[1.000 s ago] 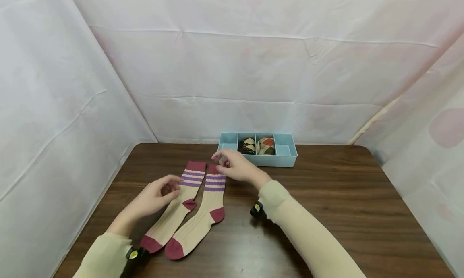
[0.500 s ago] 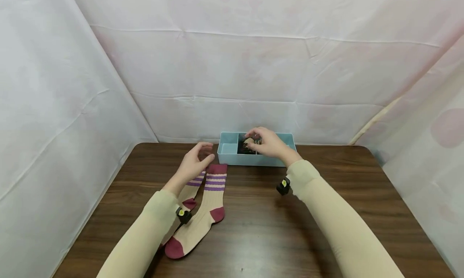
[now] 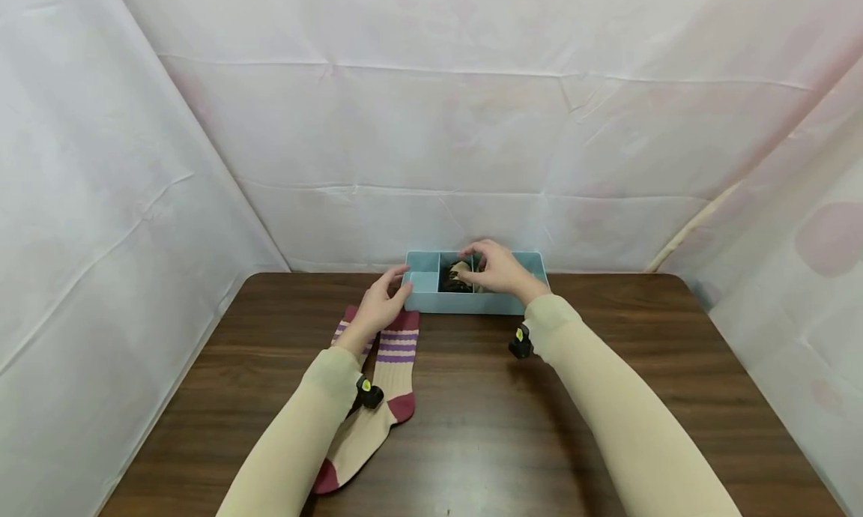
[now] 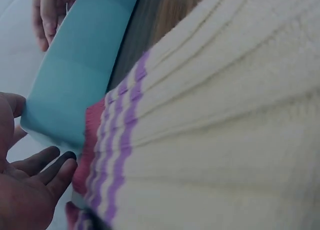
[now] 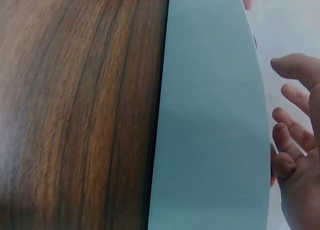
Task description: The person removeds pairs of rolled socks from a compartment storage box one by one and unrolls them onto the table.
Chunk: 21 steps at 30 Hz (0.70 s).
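In the head view my left hand [image 3: 377,307] is at the left end of a light blue divided box [image 3: 458,303], thumb and fingers spread about its corner; whether they touch cannot be told. Below it lie two cream socks, the right one [image 3: 398,378] flat with maroon cuff, heel and toe and purple stripes, the left one [image 3: 345,324] mostly covered by my arm. My right hand [image 3: 497,270] hovers over the box's middle compartments, fingers loosely bent and apart. Under it a dark-and-cream rolled sock [image 3: 459,271] shows; the compartment to its right is largely hidden.
The box stands at the back edge of a dark wooden table [image 3: 607,382], close to a white cloth backdrop [image 3: 377,127]. More white cloth [image 3: 88,240] hangs at the sides. Each sleeve carries a small black wrist camera [image 3: 521,342].
My left hand has moved from above the left cream sock to the box's left end. The right hand went from the sock cuffs to over the box. The socks lie in place.
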{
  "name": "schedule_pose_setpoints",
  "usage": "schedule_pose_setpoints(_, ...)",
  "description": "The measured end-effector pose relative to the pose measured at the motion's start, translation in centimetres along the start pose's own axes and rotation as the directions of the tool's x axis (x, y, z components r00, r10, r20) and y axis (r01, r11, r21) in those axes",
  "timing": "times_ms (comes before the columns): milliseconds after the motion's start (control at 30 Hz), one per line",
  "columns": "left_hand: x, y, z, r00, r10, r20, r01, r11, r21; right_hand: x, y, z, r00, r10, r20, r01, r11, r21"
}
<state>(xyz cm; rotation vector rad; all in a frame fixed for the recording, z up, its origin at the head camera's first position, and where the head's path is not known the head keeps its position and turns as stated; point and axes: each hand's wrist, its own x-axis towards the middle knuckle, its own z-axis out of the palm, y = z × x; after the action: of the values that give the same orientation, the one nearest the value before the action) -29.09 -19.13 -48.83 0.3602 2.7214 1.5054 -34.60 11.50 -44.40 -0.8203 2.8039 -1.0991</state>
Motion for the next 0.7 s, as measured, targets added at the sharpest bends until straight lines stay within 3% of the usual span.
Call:
schedule_pose_setpoints(300, -0.2, -1.1, 1.3, 1.000, -0.005, 0.030, 0.012, 0.971, -0.238, -0.2, 0.5, 0.6, 0.993, 0.074, 0.096, -0.071, 0.997, -0.033)
schedule_pose_setpoints(700, -1.5, -1.9, 0.8, 0.999, 0.015, 0.039, -0.004, 0.961, -0.276, -0.1, -0.1, 0.8, 0.982, 0.044, 0.182, -0.039, 0.999, -0.031)
